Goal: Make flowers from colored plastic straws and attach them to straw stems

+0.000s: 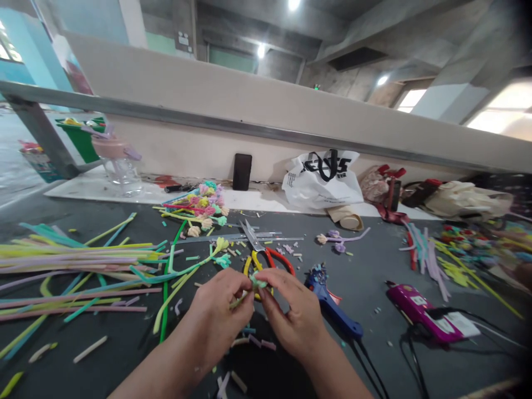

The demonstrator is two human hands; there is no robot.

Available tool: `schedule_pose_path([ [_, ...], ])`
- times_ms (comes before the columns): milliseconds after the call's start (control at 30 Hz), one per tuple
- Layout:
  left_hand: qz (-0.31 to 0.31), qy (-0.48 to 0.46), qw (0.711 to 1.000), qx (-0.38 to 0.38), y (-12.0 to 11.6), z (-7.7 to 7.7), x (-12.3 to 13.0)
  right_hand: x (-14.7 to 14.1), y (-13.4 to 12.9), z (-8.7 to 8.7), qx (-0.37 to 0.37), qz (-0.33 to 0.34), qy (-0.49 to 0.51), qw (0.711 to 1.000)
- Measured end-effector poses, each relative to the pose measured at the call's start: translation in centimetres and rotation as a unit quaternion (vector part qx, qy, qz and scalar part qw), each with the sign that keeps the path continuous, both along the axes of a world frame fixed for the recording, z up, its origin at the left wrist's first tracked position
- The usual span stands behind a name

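Note:
Both hands meet at the middle of the dark table. Between their fingertips is a small light green fuzzy flower piece (pixel 258 281). My left hand (pixel 222 302) pinches its pale green stem, and the fingers of my right hand (pixel 291 310) close on the flower's right side. Directly behind the fingers lie scissors (pixel 274 257) with red and yellow handles, blades pointing away. A blue glue gun (pixel 334 307) rests to the right of my right hand. Left of the scissors, finished stems with yellow and teal flowers (pixel 222 252) lie on the table.
Many pastel fuzzy stems (pixel 83 260) cover the left side. A flower bundle (pixel 203 202), a phone (pixel 242 172) and a white bag (pixel 324 180) are at the back. Rightward are a magenta device (pixel 424 310) with cables, and another person's hand (pixel 524 272). Cut scraps lie scattered about.

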State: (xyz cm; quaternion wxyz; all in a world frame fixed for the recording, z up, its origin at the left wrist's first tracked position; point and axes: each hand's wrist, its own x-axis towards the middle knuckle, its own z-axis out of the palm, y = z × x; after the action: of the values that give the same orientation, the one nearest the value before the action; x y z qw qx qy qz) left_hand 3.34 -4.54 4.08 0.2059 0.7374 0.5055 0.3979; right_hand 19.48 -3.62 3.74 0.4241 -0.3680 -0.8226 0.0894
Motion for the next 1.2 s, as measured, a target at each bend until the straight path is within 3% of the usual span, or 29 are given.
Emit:
schedule_pose_path([
  [233,0.013,0.006,1.0,-0.005,0.1,0.0,0.0,0.0,0.0,-0.3,0.006,0.016,0.002,1.0],
  [467,0.043,-0.001,0.995,-0.085,0.5,0.2,0.5,-0.3,0.3,-0.4,0.018,-0.007,0.008,1.0],
  [700,-0.001,0.013,1.0,0.002,0.3,-0.2,0.2,-0.5,0.2,-0.3,-0.026,-0.036,0.022,0.999],
  [933,0.003,0.006,1.0,-0.01,0.5,-0.5,0.1,-0.8,0.4,-0.7,-0.032,-0.02,0.024,0.999],
  [1033,0.013,-0.043,0.996,-0.072,0.6,-0.2,0.1,-0.7,0.3,-0.5,-0.051,-0.017,0.035,0.998],
  [1100,0.015,-0.124,0.982,-0.142,0.8,0.0,0.0,-0.5,0.2,-0.4,-0.091,-0.015,0.082,0.992],
  [1200,0.011,-0.299,0.923,-0.241,1.1,0.3,-0.3,-0.4,0.2,-0.2,-0.166,-0.048,0.205,0.963],
])
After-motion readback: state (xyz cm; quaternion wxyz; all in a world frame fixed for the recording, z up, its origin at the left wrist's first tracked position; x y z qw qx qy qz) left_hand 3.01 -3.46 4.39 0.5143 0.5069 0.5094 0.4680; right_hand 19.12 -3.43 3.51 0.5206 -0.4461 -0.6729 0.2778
